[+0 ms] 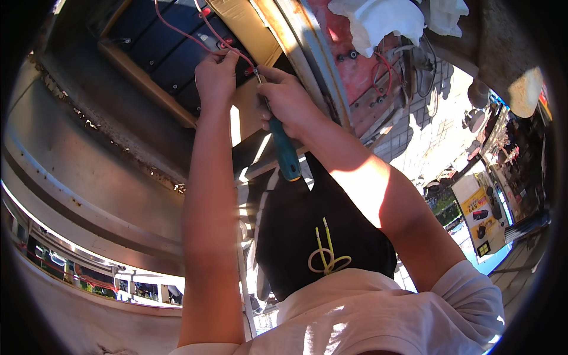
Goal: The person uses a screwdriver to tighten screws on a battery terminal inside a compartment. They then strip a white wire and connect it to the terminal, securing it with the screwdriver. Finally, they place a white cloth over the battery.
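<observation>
My left hand (pixel 216 78) is closed in a pinch on a thin red wire (pixel 241 54), over a row of black batteries (pixel 171 50). At the wire's end a small metal tip (pixel 255 70) shows beside my right fingers. My right hand (pixel 286 100) grips a screwdriver (pixel 286 152) with a dark green handle, its butt pointing down toward me. The shaft's upper end meets the wire's metal tip; whether a screw sits there is too small to tell. Red terminal covers (pixel 227 42) show on the batteries near my left hand.
Cardboard (pixel 251 29) lines the battery bay on its right. A rusty metal frame edge (pixel 322 65) runs beside my right wrist. Beyond it lie a red panel (pixel 349 77) with loose wires and a white cloth (pixel 378 23). On the left is a rusted metal body panel (pixel 100 171).
</observation>
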### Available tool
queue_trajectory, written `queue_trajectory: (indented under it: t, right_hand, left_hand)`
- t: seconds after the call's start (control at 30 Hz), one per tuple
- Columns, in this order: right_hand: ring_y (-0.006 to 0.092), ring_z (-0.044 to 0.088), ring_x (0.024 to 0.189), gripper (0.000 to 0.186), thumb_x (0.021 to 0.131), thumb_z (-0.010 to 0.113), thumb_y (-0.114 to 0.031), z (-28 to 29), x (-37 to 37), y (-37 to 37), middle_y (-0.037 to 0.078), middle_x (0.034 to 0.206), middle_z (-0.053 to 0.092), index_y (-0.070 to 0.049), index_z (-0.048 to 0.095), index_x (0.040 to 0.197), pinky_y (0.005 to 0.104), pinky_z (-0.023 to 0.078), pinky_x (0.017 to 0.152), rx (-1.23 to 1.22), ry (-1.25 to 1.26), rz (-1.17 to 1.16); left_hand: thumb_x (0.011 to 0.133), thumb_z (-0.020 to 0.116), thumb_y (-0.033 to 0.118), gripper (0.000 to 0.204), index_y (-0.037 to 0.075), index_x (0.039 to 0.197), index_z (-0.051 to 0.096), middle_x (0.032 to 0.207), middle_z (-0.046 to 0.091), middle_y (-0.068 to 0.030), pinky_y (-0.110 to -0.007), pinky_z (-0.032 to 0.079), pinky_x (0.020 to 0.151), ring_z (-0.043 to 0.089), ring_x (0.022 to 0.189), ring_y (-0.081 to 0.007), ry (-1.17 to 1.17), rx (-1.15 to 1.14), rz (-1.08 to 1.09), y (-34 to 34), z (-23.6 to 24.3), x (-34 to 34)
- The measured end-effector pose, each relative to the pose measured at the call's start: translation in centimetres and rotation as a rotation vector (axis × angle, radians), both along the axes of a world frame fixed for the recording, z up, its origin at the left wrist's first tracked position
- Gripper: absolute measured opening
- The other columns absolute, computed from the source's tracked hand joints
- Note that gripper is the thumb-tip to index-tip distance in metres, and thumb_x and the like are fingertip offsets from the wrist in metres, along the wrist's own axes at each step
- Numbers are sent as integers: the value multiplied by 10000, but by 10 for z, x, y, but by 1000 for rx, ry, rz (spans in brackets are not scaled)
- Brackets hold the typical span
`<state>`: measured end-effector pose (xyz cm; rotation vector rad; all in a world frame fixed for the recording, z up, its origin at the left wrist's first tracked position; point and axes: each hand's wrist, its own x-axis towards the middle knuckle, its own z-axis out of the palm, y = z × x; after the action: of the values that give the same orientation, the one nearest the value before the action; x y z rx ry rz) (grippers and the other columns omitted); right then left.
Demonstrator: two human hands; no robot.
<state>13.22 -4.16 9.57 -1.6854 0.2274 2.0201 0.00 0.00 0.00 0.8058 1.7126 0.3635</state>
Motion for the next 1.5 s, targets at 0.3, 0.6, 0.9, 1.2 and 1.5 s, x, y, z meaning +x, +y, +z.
queue_trajectory:
  t: [0.3, 0.6, 0.9, 1.2, 1.5]
  right_hand:
    - [140, 473, 465, 606, 897, 473, -35, -7, -2, -4, 116, 735, 605, -44, 320, 1483, 327, 426, 418, 15, 52, 36]
    - [134, 485, 454, 592, 902, 478, -43, -8, -3, -6, 126, 724, 615, -45, 342, 1478, 319, 440, 409, 73, 48, 111]
    - [135, 497, 445, 583, 918, 464, -48, -12, -3, -8, 129, 734, 624, -45, 325, 1484, 311, 448, 402, 108, 52, 167]
    - [142, 495, 439, 505, 897, 460, -32, -17, -1, -6, 97, 676, 574, -10, 409, 1399, 324, 430, 392, 60, 15, 183]
    - [189, 537, 488, 238, 894, 439, -17, -36, -15, 22, 113, 666, 555, -15, 550, 1104, 396, 466, 462, -140, -71, 218]
  left_hand:
    - [907, 668, 167, 78, 111, 880, 622, 546, 357, 91, -230, 243, 456, 301, 453, -39, -303, -319, 324, -1, 52, -20]
    - [895, 689, 178, 110, 78, 922, 650, 562, 404, 90, -226, 224, 448, 307, 447, -31, -306, -261, 256, -6, 49, -16]
    - [907, 665, 179, 111, 69, 906, 649, 549, 394, 87, -224, 214, 444, 307, 438, -32, -302, -367, 214, -4, 53, -23]
    - [942, 608, 194, 127, 91, 869, 620, 530, 345, 95, -229, 230, 443, 308, 436, -36, -408, -453, 150, -2, 41, -27]
    - [925, 626, 203, 131, 98, 848, 613, 538, 384, 92, -234, 231, 409, 314, 408, -35, -243, -361, 146, -4, 24, -15]
